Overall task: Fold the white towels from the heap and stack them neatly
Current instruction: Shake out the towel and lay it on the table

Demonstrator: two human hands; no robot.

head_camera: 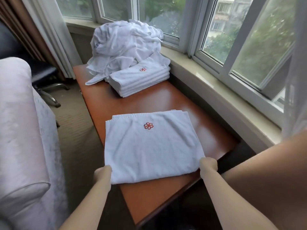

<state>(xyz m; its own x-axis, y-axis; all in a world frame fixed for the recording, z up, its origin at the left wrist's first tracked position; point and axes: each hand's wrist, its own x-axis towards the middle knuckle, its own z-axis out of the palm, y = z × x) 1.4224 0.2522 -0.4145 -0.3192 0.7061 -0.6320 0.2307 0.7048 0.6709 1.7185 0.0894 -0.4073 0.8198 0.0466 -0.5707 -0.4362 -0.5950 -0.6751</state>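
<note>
A folded white towel (152, 146) with a red flower emblem lies flat on the near part of the brown wooden table (149, 102). My left hand (102, 175) grips its near left corner and my right hand (208, 165) grips its near right corner; the fingers are tucked under the cloth and hidden. Farther back stands a neat stack of folded towels (141, 80), also with a red emblem on top. Behind it rises the heap of crumpled white towels (124, 45), one showing a dark blue emblem.
A pale upholstered armchair (21, 130) fills the left side. A window sill (216, 90) and windows curve along the back and right. Curtains (48, 30) hang at the back left, with a dark chair base (48, 90) on the carpet beneath.
</note>
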